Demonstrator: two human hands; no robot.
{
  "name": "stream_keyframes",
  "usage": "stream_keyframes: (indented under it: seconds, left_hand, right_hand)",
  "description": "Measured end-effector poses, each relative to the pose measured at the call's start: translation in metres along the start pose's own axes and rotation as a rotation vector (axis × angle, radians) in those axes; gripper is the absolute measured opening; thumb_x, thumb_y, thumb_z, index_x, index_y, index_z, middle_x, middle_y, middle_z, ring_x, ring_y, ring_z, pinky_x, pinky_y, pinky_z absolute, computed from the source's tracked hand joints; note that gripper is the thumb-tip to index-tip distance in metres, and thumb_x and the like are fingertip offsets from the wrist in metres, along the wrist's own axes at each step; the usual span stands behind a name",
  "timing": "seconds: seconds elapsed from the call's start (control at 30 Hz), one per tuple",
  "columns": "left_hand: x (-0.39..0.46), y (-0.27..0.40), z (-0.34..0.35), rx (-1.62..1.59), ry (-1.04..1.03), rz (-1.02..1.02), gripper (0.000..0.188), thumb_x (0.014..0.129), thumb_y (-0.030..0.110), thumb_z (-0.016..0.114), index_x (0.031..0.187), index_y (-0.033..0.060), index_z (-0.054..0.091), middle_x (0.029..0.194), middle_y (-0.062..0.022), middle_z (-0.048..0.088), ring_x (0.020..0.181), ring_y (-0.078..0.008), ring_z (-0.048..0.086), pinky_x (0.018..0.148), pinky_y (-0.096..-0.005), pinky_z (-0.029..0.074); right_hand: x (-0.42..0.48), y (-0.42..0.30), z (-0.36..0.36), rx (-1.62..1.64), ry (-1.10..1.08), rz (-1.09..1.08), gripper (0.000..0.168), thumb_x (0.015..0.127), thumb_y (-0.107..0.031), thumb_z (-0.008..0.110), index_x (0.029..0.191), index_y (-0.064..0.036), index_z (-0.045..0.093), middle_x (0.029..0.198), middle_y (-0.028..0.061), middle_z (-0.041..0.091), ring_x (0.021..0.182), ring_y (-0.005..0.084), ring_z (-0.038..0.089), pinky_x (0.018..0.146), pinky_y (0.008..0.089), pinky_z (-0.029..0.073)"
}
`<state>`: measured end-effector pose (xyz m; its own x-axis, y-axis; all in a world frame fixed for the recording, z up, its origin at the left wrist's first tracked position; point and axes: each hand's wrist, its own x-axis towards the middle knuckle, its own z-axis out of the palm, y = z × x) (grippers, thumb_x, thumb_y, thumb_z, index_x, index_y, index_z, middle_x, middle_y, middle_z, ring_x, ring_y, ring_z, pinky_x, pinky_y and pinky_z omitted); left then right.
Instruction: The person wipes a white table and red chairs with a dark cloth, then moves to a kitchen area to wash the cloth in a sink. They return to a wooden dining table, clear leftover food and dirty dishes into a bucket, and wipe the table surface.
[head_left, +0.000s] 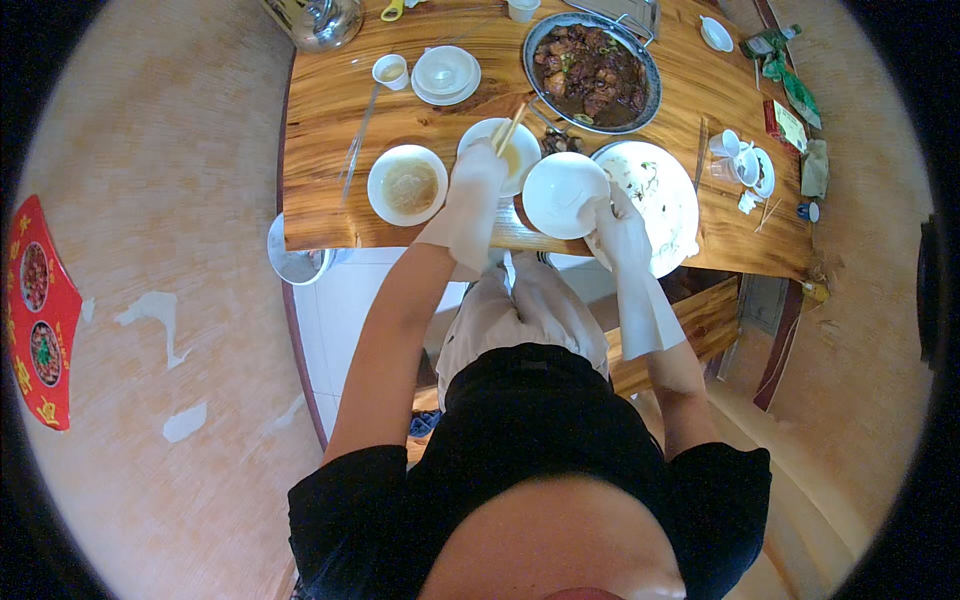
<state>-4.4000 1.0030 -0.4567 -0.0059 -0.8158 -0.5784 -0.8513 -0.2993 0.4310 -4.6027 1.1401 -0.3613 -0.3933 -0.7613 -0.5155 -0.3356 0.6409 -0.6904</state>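
My left hand (476, 176), in a thin whitish glove, grips wooden chopsticks (513, 129) over a white bowl (480, 133) with yellowish liquid inside. It covers part of that bowl, so I cannot tell whether its fingers touch the rim. My right hand (626, 229), gloved likewise, pinches the right rim of a white bowl (559, 187) that looks almost bare inside. This bowl overlaps the edge of a large white plate (667, 202) smeared with food scraps. To the left stands a bowl of pale broth (409, 185) with noodle-like strands.
A two-handled pan of dark braised meat (592, 71) sits behind the bowls. Stacked white dishes (446, 73) and a paper cup (391, 72) are back left. Cups (724, 142), a green bottle (769, 41) and tissue (748, 201) lie rightward. A bin (300, 259) stands below the left table edge.
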Motion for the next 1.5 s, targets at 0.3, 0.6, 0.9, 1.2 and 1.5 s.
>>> stream_keyframes:
  seconds: [0.3,0.6,0.9,1.2,1.5]
  left_hand:
    - [0.03,-0.061,-0.063,-0.36,0.098,-0.013,0.033,0.09,0.029,0.064,0.109,0.0028,0.068,0.076,-0.0075,0.068,0.066,-0.0209,0.066,0.068,-0.0386,0.053]
    - [-0.011,0.001,-0.094,-0.103,-0.2,0.1,0.037,0.084,0.032,0.069,0.102,-0.0003,0.074,0.085,-0.0141,0.073,0.087,-0.0256,0.069,0.081,-0.0408,0.052]
    - [0.04,-0.042,-0.069,-0.121,-0.179,0.025,0.035,0.083,0.027,0.073,0.1,-0.0033,0.074,0.084,-0.0141,0.073,0.083,-0.0253,0.07,0.078,-0.0389,0.053]
    - [0.033,-0.125,-0.124,-0.614,-0.208,0.117,0.016,0.079,0.016,0.072,0.073,0.0021,0.067,0.065,-0.0023,0.059,0.059,-0.0133,0.05,0.056,-0.0302,0.037]
    - [-0.073,-0.11,-0.179,0.051,0.153,-0.167,0.051,0.089,0.049,0.059,0.099,0.0021,0.075,0.095,-0.0215,0.073,0.094,-0.0347,0.07,0.085,-0.0447,0.052]
  right_hand:
    - [-0.024,0.01,0.002,-0.205,-0.022,0.049,0.043,0.096,-0.033,0.049,0.13,-0.01,0.062,0.073,0.0101,0.068,0.063,0.018,0.066,0.067,0.0356,0.051]
    - [-0.024,0.02,0.033,-0.063,-0.022,0.133,0.045,0.095,-0.033,0.048,0.132,-0.011,0.061,0.078,0.012,0.07,0.065,0.0197,0.068,0.069,0.0368,0.052]
    - [-0.014,0.034,0.047,0.049,-0.038,0.159,0.046,0.095,-0.033,0.05,0.134,-0.012,0.061,0.077,0.0106,0.071,0.065,0.0195,0.068,0.068,0.0346,0.052]
    - [0.037,0.055,0.107,0.139,-0.05,-0.037,0.031,0.096,-0.022,0.054,0.118,-0.003,0.065,0.075,0.0065,0.067,0.055,0.0114,0.06,0.051,0.0259,0.047]
    - [0.056,0.046,0.13,0.212,-0.286,0.012,0.027,0.1,-0.019,0.051,0.119,-0.005,0.062,0.085,0.0091,0.069,0.066,0.0132,0.064,0.057,0.0281,0.052]
